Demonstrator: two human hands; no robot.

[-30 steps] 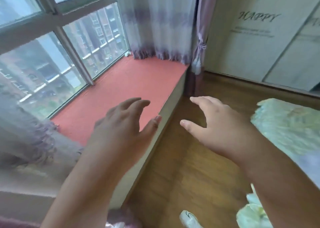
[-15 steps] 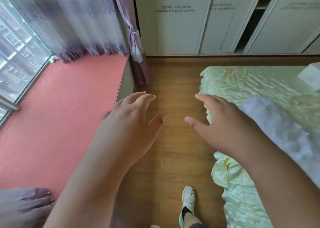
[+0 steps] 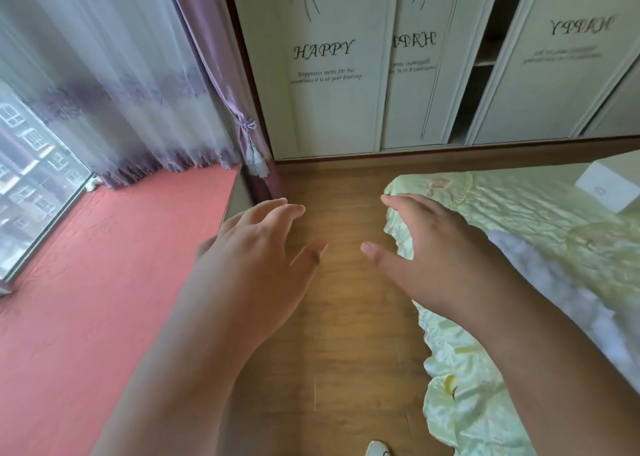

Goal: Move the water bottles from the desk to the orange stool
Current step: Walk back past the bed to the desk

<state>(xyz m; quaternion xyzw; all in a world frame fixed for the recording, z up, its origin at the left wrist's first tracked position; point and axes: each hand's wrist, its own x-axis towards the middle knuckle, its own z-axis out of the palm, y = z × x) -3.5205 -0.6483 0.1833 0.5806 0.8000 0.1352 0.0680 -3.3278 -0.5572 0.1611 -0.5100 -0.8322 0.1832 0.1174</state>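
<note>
No water bottle, desk or orange stool shows in the head view. My left hand [image 3: 256, 258] is held out in front of me over the wooden floor [image 3: 346, 317], palm down, fingers spread and relaxed, holding nothing. My right hand [image 3: 426, 251] hovers beside it at the same height, fingers loosely extended and empty, above the edge of the bed. A gap of bare floor lies between the two thumbs.
A red window seat [image 3: 104, 282] runs along the left under a window and sheer curtains [image 3: 114, 92]. A bed with a pale green cover [image 3: 519, 234] fills the right, with a white box [image 3: 609, 185] on it. White wardrobe doors [image 3: 329, 75] stand ahead.
The view has swung right, from the window and red seat towards the wardrobe and bed. Both hands stay raised and empty in the same pose.
</note>
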